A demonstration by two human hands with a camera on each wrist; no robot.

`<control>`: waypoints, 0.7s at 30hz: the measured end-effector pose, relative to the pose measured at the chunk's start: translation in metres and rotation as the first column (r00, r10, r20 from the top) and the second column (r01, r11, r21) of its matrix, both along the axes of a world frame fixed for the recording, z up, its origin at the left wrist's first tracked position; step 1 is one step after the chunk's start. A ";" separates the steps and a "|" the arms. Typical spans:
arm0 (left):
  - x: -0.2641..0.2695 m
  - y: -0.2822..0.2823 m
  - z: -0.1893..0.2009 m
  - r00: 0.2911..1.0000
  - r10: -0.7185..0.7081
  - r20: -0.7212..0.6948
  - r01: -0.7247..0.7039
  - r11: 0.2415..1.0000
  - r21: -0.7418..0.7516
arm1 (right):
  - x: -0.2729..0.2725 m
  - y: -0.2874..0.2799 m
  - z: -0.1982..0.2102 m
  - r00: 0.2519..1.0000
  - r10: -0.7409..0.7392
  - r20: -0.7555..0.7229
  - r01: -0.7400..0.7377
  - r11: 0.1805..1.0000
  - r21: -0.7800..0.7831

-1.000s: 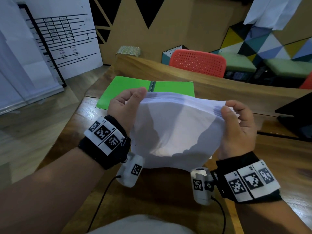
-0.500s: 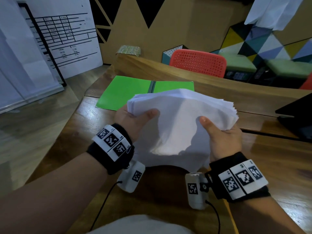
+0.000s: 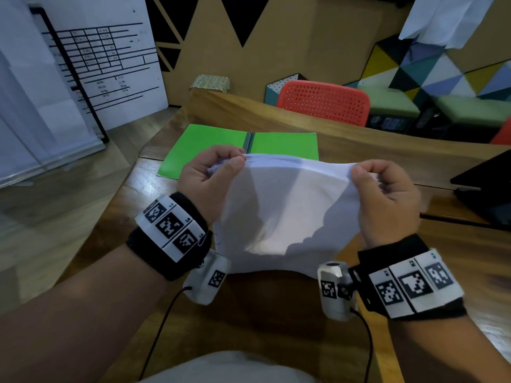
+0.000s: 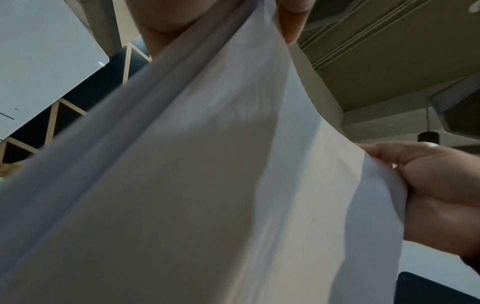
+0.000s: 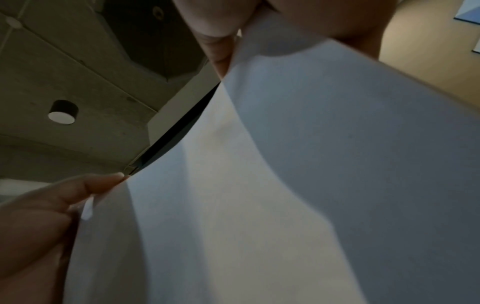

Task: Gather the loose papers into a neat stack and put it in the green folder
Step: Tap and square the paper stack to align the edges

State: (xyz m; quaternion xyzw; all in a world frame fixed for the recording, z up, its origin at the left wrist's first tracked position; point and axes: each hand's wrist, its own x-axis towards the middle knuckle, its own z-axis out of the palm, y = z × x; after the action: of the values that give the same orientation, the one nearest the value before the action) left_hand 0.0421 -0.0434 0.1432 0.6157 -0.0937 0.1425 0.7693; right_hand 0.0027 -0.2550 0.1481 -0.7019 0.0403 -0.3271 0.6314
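A stack of white papers [image 3: 287,205] stands on edge on the wooden table [image 3: 276,322], its lower edge on the wood. My left hand [image 3: 218,172] pinches the stack's upper left corner and my right hand [image 3: 370,183] pinches its upper right corner. The sheets sag between the two hands. The green folder [image 3: 210,145] lies open and flat on the table just behind the papers. In the left wrist view the paper stack [image 4: 207,185] fills the frame, and in the right wrist view the same paper stack [image 5: 285,185] does too, with thumb and fingers on its edges.
A red perforated chair [image 3: 323,105] stands behind the table's far edge. A dark laptop [image 3: 486,194] sits at the table's right. A whiteboard with printed sheets [image 3: 91,64] leans at the left. Wrist camera cables run down toward me.
Half a second ago the stack lay tilted back with both hands lower, under its sides. Now both hands are back up at the top corners and the stack stands on edge again.
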 end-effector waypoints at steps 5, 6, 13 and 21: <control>-0.001 -0.001 0.002 1.000 -0.008 -0.014 0.008 0.999 -0.052 | -0.001 -0.002 -0.002 1.000 0.023 0.021 -0.025 0.994 0.110; -0.002 -0.001 0.002 1.000 -0.018 -0.005 0.017 0.998 -0.053 | -0.001 -0.002 -0.002 0.999 0.038 0.031 -0.041 0.992 0.116; 0.003 -0.001 0.007 0.999 -0.005 -0.036 0.001 0.996 -0.094 | 0.001 0.000 0.001 0.991 0.135 0.001 -0.134 0.980 0.150; 0.007 -0.001 0.007 0.989 -0.016 -0.145 0.008 0.998 -0.055 | 0.006 -0.009 -0.002 0.990 0.137 -0.042 -0.127 0.973 0.190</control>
State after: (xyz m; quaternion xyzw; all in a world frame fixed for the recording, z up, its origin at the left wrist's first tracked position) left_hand 0.0488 -0.0439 0.1501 0.6027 -0.0372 0.0953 0.7914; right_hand 0.0092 -0.2637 0.1462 -0.6493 0.0413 -0.2597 0.7136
